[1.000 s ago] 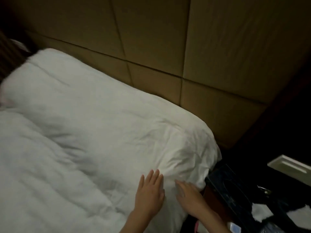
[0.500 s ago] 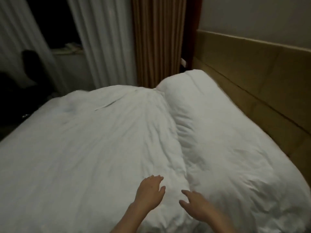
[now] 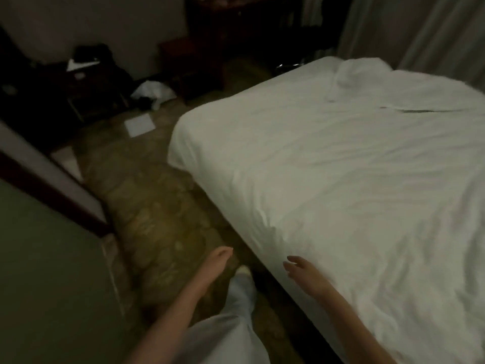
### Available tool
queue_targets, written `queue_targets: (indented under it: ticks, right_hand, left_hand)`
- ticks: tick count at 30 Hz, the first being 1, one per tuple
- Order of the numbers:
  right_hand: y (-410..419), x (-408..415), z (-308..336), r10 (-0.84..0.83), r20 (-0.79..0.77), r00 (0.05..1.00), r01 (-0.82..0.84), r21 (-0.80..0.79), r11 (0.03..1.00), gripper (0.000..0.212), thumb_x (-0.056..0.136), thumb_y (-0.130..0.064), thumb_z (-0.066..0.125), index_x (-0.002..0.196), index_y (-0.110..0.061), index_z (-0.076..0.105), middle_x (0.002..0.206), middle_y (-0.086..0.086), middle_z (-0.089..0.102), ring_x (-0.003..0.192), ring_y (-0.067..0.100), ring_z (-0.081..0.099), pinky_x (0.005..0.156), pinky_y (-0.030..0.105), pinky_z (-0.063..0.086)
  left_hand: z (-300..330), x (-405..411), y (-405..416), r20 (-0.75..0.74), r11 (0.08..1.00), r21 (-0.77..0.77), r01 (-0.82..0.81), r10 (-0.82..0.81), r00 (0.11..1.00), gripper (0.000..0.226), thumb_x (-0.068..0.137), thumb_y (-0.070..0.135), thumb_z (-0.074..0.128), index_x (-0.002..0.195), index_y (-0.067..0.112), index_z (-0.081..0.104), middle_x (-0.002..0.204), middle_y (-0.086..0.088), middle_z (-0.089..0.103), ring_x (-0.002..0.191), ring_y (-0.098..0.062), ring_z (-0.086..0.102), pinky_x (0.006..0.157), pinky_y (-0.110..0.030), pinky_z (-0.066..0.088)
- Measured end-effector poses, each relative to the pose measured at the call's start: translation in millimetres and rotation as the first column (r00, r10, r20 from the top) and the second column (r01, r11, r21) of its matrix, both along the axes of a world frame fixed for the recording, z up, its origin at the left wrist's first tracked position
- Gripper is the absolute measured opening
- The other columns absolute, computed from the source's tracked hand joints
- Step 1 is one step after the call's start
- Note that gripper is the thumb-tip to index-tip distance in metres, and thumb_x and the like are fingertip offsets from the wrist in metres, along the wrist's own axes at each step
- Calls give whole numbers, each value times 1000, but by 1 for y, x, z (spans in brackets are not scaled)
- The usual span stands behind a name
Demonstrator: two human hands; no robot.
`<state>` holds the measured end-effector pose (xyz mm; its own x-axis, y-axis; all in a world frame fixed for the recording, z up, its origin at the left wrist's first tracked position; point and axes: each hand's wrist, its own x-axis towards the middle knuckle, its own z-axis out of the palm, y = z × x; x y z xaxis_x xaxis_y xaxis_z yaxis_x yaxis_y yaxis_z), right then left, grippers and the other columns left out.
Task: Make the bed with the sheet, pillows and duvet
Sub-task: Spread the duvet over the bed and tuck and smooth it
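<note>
Okay, head view: my left hand (image 3: 219, 256) hangs over the carpet (image 3: 157, 214) beside the bed's near long edge, fingers loosely together, holding nothing. My right hand (image 3: 299, 266) hovers just at that edge over the duvet (image 3: 341, 166), fingers relaxed and slightly spread, empty; whether it touches the fabric I can't tell. The duvet covers the bed's top to the foot corner (image 3: 181, 143) and drapes over the side. I judge the step is walking toward the foot to straighten the spread: I'd take the hem at that corner, pull taut and smooth the lump (image 3: 359, 74) at the far edge. Pillows and headboard end are out of frame; the sheet is hidden under the duvet. The dark furniture beyond is too dim to read.
</note>
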<state>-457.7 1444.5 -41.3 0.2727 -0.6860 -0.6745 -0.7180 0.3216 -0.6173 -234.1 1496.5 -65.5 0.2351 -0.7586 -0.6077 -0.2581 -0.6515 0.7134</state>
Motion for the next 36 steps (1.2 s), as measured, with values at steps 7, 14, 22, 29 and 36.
queue_targets:
  ticks: [7, 14, 22, 29, 36]
  right_hand:
    - [-64, 159, -12, -18, 209, 978, -13, 149, 989, 27, 100, -18, 45, 113, -3, 63, 96, 13, 67, 101, 29, 62, 88, 35, 46]
    - [-149, 289, -45, -34, 197, 980, -20, 269, 963, 18, 100, -23, 44, 106, -18, 60, 97, 0, 66, 87, 9, 60, 69, 17, 46]
    - [-206, 340, -71, -90, 7, 996, 81, 363, 928, 30, 100, -12, 44, 116, 7, 59, 90, 17, 62, 82, 17, 52, 75, 28, 44]
    - [-300, 411, -105, -151, -79, 985, 170, 363, 916, 21, 98, -10, 49, 107, 1, 64, 86, 11, 60, 74, 18, 55, 59, 23, 44]
    - [-456, 554, -89, -38, -34, 999, 45, 260, 965, 23, 97, -14, 47, 99, 0, 65, 94, 14, 66, 85, 22, 60, 77, 32, 43]
  left_hand:
    - [-41, 112, 57, -154, 829, 314, -463, 526, 836, 38, 103, 20, 33, 136, 6, 46, 137, -10, 51, 130, -27, 43, 102, -31, 32]
    - [-82, 238, 17, -137, 699, 418, -580, 680, 720, 28, 97, 18, 52, 118, 2, 60, 117, -14, 61, 108, -32, 59, 97, -41, 46]
    - [-52, 329, -129, -219, 731, 406, -548, 660, 719, 34, 102, 26, 40, 121, 3, 57, 98, -5, 65, 80, -14, 59, 61, -19, 45]
    - [-56, 420, -265, -214, 763, 335, -553, 633, 744, 37, 104, 20, 33, 126, 0, 54, 118, -15, 63, 95, -17, 60, 67, -17, 47]
    - [-42, 542, -364, -85, 735, 374, -565, 634, 769, 26, 101, 24, 39, 109, 12, 61, 111, -8, 66, 99, -19, 60, 79, -28, 43]
